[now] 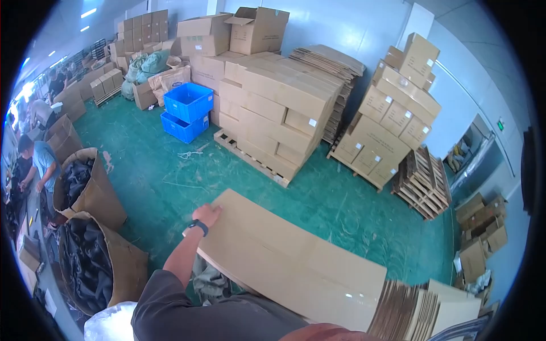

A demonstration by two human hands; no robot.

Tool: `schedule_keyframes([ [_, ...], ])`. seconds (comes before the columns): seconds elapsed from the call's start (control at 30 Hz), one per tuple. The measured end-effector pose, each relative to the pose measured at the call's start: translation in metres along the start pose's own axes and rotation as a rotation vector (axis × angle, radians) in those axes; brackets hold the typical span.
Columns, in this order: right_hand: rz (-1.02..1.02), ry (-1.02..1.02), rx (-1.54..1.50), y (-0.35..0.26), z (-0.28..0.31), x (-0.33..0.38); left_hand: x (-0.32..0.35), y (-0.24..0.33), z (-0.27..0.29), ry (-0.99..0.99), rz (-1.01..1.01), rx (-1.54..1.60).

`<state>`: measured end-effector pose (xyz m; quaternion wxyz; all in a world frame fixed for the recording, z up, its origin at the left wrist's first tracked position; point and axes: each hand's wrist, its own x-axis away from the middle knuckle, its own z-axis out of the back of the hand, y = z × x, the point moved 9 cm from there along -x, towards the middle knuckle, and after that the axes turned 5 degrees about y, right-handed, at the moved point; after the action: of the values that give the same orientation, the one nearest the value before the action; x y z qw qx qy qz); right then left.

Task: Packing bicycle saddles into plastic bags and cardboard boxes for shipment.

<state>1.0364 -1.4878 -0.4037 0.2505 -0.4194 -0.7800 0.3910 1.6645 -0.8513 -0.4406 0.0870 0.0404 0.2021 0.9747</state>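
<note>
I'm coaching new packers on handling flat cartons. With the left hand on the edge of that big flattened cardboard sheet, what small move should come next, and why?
Probably bring the other hand onto the sheet before lifting. Only the left hand shows, its grip on the far left edge of the large flattened cardboard sheet; the right hand is out of view. The sheet is wide, lies tilted across the person's front, and would likely sag or swing from one edge.
</note>
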Motion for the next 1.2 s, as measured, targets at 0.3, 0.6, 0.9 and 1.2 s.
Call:
schedule_keyframes([
  [0.3, -0.021, -0.105, -0.046, 0.090, -0.207, -0.417, -0.211, -0.028, 0.052, 0.227, 0.376, 0.139],
  [0.6, 0.070, -0.259, 0.003, 0.137, -0.502, -0.829, -0.558, 0.100, 0.138, 0.592, 0.359, 0.371],
  [0.9, 0.061, -0.271, 0.048, 0.191, -0.724, -1.094, -1.024, 0.490, 0.419, 0.904, -0.433, 0.183],
  [1.2, -0.060, -0.151, 0.275, 0.293, -0.893, -1.251, -1.380, 0.682, 0.101, 0.212, -0.686, -0.283],
])
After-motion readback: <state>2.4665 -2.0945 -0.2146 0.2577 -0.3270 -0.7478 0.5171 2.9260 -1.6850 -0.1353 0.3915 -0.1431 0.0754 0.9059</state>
